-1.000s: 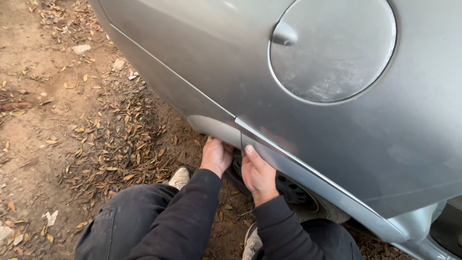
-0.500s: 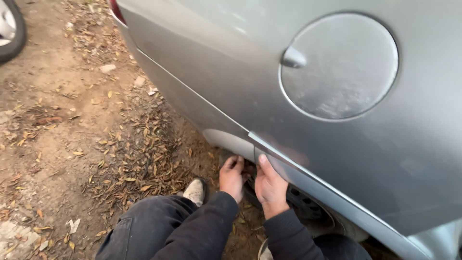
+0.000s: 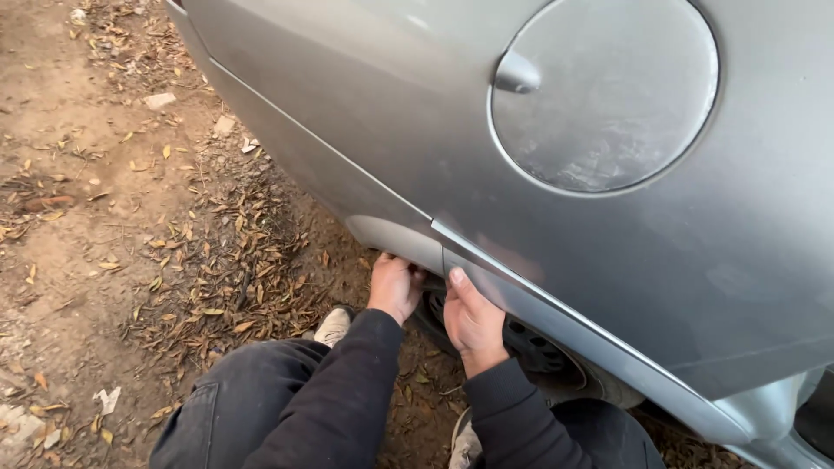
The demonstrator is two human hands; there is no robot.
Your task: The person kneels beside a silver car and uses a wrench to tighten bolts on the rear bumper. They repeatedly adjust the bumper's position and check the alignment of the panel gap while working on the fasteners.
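Both hands, left hand (image 3: 395, 287) and right hand (image 3: 472, 320), have stayed under the wheel arch (image 3: 521, 291) while the view shifted.

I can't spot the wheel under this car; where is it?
In the head view, the wheel sits low and right of centre, tucked under the silver wheel arch trim, just right of the right hand.

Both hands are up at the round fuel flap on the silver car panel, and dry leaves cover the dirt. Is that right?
Not quite. In the head view the left hand and right hand are low at the wheel arch, well below the round fuel flap. The silver panel and leaf-strewn dirt are right.
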